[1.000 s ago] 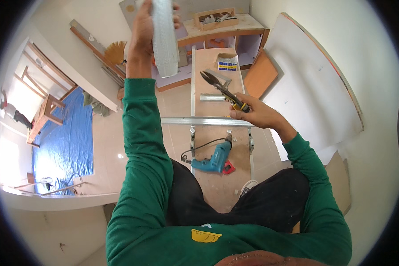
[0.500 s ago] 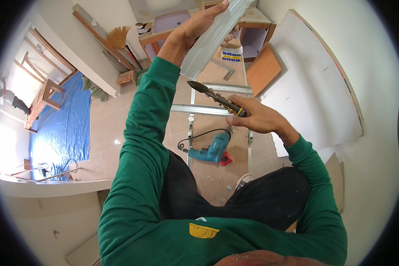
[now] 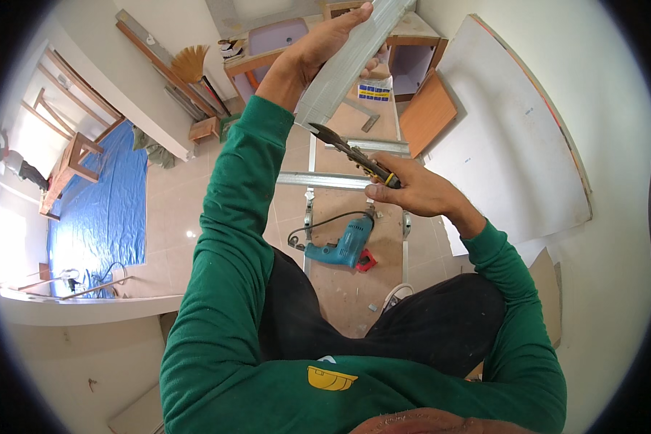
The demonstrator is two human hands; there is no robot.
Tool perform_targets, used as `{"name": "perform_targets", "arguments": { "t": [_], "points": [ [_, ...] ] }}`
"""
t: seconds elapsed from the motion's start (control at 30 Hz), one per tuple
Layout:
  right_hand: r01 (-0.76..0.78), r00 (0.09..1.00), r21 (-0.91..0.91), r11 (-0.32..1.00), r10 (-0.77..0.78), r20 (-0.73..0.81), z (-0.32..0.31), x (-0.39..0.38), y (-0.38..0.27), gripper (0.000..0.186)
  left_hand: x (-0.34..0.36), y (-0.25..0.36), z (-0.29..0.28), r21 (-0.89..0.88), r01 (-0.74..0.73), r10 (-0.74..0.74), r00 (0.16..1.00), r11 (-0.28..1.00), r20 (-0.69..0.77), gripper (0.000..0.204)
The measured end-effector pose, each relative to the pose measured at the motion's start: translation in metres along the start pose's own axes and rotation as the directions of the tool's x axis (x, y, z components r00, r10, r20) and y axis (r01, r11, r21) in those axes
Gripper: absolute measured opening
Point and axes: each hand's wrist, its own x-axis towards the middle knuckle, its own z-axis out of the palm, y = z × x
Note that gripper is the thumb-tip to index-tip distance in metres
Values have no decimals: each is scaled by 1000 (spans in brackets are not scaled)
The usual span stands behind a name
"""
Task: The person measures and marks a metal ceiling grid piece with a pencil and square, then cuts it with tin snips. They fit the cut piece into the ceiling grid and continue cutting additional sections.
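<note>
My left hand is wrapped round a long, light grey metal channel, raised at a slant with its upper end out of the picture. In my right hand is a pair of tin snips with dark jaws and yellow on the grip. The jaw tips are right at the lower end of the channel; whether they touch it I cannot tell. The palm and fingers partly hide the snips' handles. Below my hands a blue-green power drill lies on a brown board, with a red tool beside it.
Metal crosspieces span the board beneath my hands. Farther off lie a square and a blue-and-yellow box. A large white panel leans at right. Beyond a blue sheet at left, another person is by a wooden frame.
The tin snips have come slightly up, bringing their tips to the lower end of the metal channel. My left hand has barely moved.
</note>
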Motion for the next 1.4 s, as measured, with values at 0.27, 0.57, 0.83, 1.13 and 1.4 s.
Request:
{"name": "perform_targets", "arguments": {
  "t": [0.27,0.57,0.83,1.13,1.4],
  "points": [
    [-50,998,-17,999,51,33,-6,-3,-13,61,6,-6,0,-6,0,0,1000,1000,-5,80],
    [-1,1000,-11,1000,1,-10,0,-1,-4,58,7,-7,-3,40,3,-6,997,999,73,81],
    [-8,1000,6,1000,8,20,-1,1,-6,62,7,-9,-8,-22,8,-7,997,1000,73,79],
    [-19,1000,16,1000,19,3,-1,1,-5,61,3,-5,-4,-15,10,-10,1000,1000,11,78],
    [-42,999,4,999,42,18,-1,3,-4,63,11,-17,-10,-13,20,-19,998,1000,57,75]
  ]
}}
